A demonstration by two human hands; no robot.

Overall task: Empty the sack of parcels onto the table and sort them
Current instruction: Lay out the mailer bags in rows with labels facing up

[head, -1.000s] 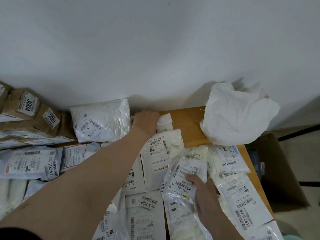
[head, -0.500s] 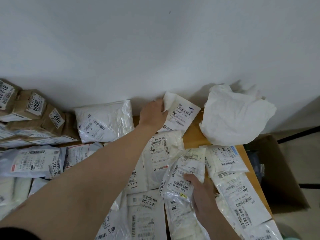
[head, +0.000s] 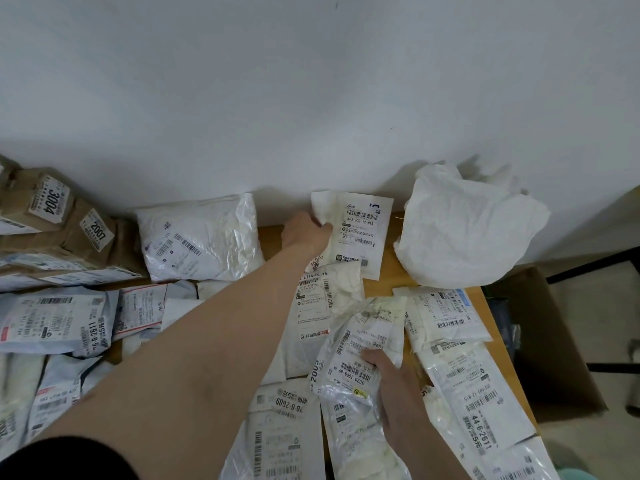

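Left hand (head: 306, 233) lifted white parcel (head: 356, 230) upright against wall.

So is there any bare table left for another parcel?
Little. One strip of bare wood lies between the small parcel the left hand grips and the crumpled sack; a smaller patch shows at the wall, between that hand and the big white parcel. A sliver runs along the table's right edge. Elsewhere parcels overlap, thickest round the clear parcel the right hand holds.

L hand (head: 306, 233): arm stretched fwd, pinching | R hand (head: 394, 379): close in, gripping
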